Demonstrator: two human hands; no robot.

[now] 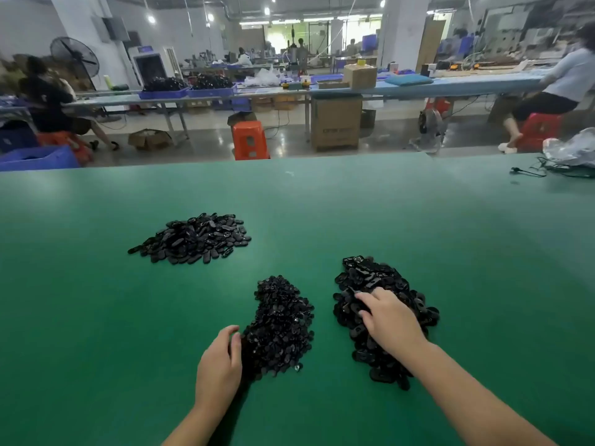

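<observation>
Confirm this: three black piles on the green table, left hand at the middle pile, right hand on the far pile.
Wrong in one point: the head view shows the right hand on the near right pile, not the far pile. The left hand at the middle pile stands.

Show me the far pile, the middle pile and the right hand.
far pile [193, 238], head view, centre of heap.
middle pile [283, 323], head view, centre of heap.
right hand [391, 317], head view, back of hand.

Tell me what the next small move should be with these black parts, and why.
Probably pinch one oval part from the right pile with the right hand and lift it clear: its fingers lie curled on that pile, while the left hand touches the edge of the middle pile of smaller pieces.
</observation>
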